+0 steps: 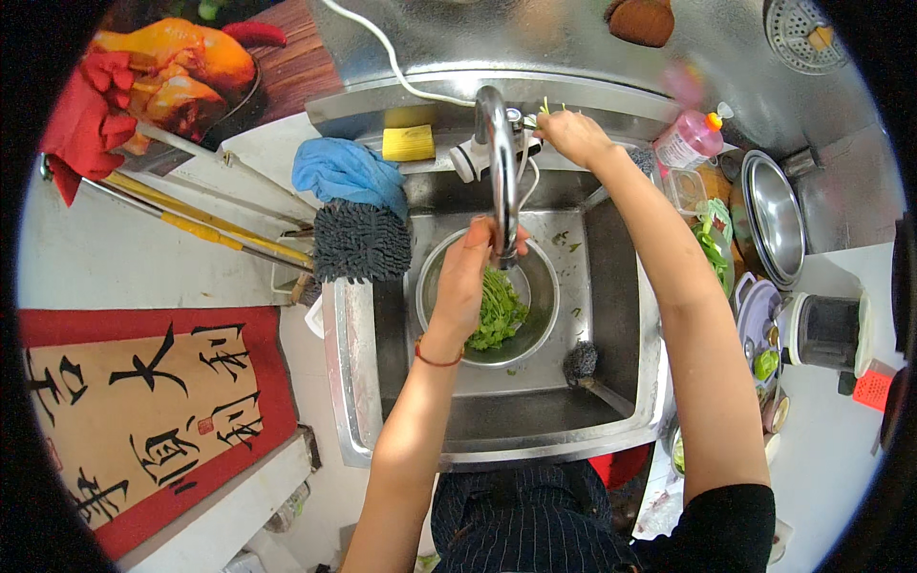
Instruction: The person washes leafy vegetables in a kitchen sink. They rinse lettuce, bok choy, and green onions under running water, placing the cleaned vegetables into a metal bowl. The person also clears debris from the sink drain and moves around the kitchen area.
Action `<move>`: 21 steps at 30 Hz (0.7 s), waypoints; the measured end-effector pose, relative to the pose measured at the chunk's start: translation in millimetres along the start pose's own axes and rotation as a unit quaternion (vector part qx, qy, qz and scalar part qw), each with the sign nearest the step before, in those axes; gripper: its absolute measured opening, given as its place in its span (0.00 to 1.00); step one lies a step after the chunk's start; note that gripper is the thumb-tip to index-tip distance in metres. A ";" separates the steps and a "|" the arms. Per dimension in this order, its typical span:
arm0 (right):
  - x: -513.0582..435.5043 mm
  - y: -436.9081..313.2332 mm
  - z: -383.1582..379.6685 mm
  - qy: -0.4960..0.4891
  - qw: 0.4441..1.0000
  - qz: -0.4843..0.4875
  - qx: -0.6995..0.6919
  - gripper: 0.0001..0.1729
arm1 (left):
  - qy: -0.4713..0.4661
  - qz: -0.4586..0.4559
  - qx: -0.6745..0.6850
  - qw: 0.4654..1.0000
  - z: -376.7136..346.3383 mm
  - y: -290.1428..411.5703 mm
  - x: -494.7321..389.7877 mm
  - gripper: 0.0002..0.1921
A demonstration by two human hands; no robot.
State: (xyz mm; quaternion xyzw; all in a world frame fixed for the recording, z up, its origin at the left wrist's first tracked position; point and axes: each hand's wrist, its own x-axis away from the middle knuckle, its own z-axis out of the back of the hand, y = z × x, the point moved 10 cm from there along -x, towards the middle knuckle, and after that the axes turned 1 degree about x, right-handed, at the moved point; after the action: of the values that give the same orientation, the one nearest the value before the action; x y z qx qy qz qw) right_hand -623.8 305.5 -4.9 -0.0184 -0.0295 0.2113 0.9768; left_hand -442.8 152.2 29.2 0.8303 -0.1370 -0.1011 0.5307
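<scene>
A curved metal faucet [506,193] stands over the stainless sink [616,315]. My left hand [469,268] is at the spout's lower end, its fingers passing behind it; whether they grip it is hidden. Beside the faucet's base, near its control, my right hand [573,136] has curled fingers with thin green stems [546,107] poking out past them. Below my left hand, a round metal bowl [546,319] rests in the basin and holds leafy green herbs [501,315], partly covered by that hand.
A blue cloth [347,172], a grey chenille mitt [362,243] and a yellow sponge [408,143] lie on the sink's left and back edges. A scrubber with a handle [582,362] is in the basin. Pink bottle [688,140] and metal bowls [777,222] stand right.
</scene>
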 end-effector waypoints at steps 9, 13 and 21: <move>1.7 27.8 8.1 0.100 0.991 -0.050 -0.079 0.20 | 0.046 -0.025 -0.086 0.995 2.0 10.3 13.0 0.26; 68.4 52.0 2.4 0.291 0.899 -0.224 -0.239 0.26 | 0.046 -0.029 -0.149 0.987 16.1 4.1 32.0 0.29; 173.3 -160.0 -270.5 -0.099 0.118 -0.439 -0.885 0.15 | 0.248 0.179 -0.039 0.951 84.6 -98.3 118.0 0.32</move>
State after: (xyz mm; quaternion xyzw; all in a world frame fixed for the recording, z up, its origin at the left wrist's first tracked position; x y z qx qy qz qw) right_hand -382.7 225.3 -258.3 -0.8333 -0.2950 -0.4278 0.1887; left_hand -346.2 79.7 -98.1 0.7696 -0.1437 0.1999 0.5891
